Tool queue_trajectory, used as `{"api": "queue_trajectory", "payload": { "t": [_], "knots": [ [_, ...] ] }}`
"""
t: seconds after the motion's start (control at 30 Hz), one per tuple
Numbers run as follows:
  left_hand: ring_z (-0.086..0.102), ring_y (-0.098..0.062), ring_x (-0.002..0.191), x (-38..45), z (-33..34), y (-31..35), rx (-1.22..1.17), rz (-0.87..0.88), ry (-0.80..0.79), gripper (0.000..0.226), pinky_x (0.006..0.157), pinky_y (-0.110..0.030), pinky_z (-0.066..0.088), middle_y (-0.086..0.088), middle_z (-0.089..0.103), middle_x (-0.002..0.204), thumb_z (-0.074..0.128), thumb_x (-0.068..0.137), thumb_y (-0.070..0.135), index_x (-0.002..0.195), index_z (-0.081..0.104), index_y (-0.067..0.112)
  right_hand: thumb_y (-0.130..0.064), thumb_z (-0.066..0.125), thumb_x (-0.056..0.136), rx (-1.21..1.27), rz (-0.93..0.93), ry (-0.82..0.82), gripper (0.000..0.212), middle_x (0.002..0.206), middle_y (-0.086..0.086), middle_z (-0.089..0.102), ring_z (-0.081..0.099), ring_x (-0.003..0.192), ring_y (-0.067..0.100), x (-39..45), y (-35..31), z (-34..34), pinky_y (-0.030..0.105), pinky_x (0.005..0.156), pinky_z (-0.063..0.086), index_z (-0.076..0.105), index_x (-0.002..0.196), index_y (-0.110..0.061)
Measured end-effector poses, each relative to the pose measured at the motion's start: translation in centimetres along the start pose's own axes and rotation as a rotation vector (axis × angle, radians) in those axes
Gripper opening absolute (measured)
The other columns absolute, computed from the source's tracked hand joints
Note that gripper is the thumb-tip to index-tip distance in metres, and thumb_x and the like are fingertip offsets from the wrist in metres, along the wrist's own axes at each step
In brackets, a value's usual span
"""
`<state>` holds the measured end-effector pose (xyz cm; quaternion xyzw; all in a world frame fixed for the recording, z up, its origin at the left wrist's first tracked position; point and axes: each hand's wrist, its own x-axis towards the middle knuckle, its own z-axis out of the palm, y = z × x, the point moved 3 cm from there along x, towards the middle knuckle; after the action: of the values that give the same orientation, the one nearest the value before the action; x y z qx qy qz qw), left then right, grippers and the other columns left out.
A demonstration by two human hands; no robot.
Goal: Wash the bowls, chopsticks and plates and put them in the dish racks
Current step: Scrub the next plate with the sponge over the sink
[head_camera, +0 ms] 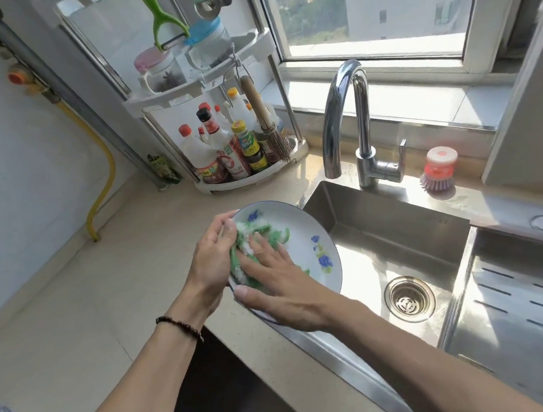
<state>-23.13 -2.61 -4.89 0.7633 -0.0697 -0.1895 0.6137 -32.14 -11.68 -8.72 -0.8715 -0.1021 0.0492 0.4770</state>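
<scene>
Both hands (213, 258) on plate (305, 236), fingers (269, 251) flat

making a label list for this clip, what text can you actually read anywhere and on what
No text can be read with certainty.
Sauce bottles in the corner rack: printed labels, too small and blurred.
Green packet by the wall: print blurred.
Plate: blue flower pattern only, no words.
Dish brush, faucet: no markings visible.
</scene>
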Motion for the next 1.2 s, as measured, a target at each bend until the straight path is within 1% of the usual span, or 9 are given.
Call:
{"api": "queue_trajectory", "payload": {
  "t": [0.13,0.33,0.43,0.53,0.67,0.8,0.9,1.07,1.2],
  "knots": [
    [0.07,-0.029,0.107,-0.3,-0.2,-0.4,0.041,0.044,0.02,0.027,0.095,-0.048,0.055,-0.011,0.072,0.114,0.036,0.109,0.025,0.121,0.06,0.022,-0.077,0.021,0.087,-0.076,-0.025,-0.088,0.086,0.167,-0.003,-0.009,-0.017,0.152,0.008,-0.3,1.2,-1.5,0.043,0.12,-0.019,0.017,0.159,-0.031],
    [0.068,-0.021,0.105,0.2,-0.8,0.2,0.064,0.138,0.236,0.024,0.091,-0.041,0.057,-0.003,0.07,0.114,0.036,0.11,0.025,0.118,0.058,0.03,-0.065,0.049,0.094,-0.112,-0.036,-0.138,0.079,0.167,-0.006,-0.006,-0.014,0.151,0.003,-1.6,0.7,-0.7,0.042,0.12,-0.021,0.017,0.159,-0.033],
    [0.064,-0.018,0.108,-0.1,-0.8,0.3,0.21,0.209,0.347,0.028,0.093,-0.041,0.055,0.001,0.067,0.117,0.034,0.109,0.031,0.129,0.053,0.028,-0.068,0.05,0.091,-0.227,0.01,-0.123,0.082,0.168,-0.005,-0.001,-0.002,0.154,0.009,-1.8,1.9,-1.0,0.052,0.12,-0.019,0.022,0.158,-0.031],
    [0.059,-0.018,0.111,-0.7,-0.1,0.3,0.316,0.254,0.491,0.036,0.095,-0.041,0.052,0.001,0.063,0.124,0.032,0.108,0.034,0.139,0.048,0.026,-0.067,0.055,0.083,-0.074,-0.006,-0.044,0.088,0.168,-0.004,0.001,0.0,0.154,0.011,-1.1,0.7,0.0,0.051,0.118,-0.021,0.022,0.158,-0.034],
    [0.06,-0.018,0.11,-0.6,-0.5,0.3,0.331,0.282,0.407,0.041,0.097,-0.043,0.052,0.005,0.063,0.12,0.032,0.103,0.042,0.138,0.048,0.029,-0.055,0.065,0.088,-0.16,0.056,-0.027,0.088,0.168,-0.006,-0.003,-0.002,0.154,0.011,-1.6,2.9,-0.1,0.051,0.116,-0.024,0.016,0.158,-0.037],
    [0.053,-0.014,0.111,-0.6,0.0,0.0,0.323,0.194,0.554,0.04,0.095,-0.031,0.045,0.005,0.057,0.126,0.03,0.109,0.032,0.146,0.044,0.026,-0.051,0.069,0.087,-0.114,0.055,0.002,0.09,0.168,-0.001,0.004,0.003,0.154,0.015,-1.0,2.0,0.4,0.054,0.118,-0.022,0.016,0.159,-0.035],
    [0.053,-0.02,0.125,-0.1,-0.4,-0.4,0.264,0.156,0.522,0.04,0.106,-0.042,0.046,-0.001,0.056,0.139,0.03,0.109,0.032,0.147,0.044,0.028,-0.052,0.068,0.087,-0.165,0.012,-0.008,0.088,0.168,-0.005,0.005,0.012,0.153,0.015,-1.0,2.2,0.2,0.054,0.117,-0.023,0.016,0.158,-0.041],
    [0.055,-0.022,0.123,-0.1,0.3,-0.5,0.286,0.112,0.565,0.04,0.104,-0.044,0.047,-0.001,0.059,0.137,0.031,0.109,0.033,0.145,0.047,0.029,-0.056,0.067,0.084,-0.287,0.114,-0.013,0.095,0.168,0.008,-0.002,0.001,0.155,0.026,-0.7,3.7,-0.1,0.061,0.117,-0.018,0.004,0.155,-0.051],
    [0.055,-0.02,0.122,0.3,0.0,-0.9,0.264,0.094,0.525,0.039,0.105,-0.043,0.048,-0.001,0.059,0.136,0.032,0.109,0.032,0.145,0.047,0.028,-0.055,0.063,0.089,-0.263,0.097,-0.026,0.087,0.168,-0.005,-0.004,0.002,0.155,0.02,-1.0,4.2,-0.2,0.063,0.115,-0.021,0.006,0.156,-0.049]
  ]
}}
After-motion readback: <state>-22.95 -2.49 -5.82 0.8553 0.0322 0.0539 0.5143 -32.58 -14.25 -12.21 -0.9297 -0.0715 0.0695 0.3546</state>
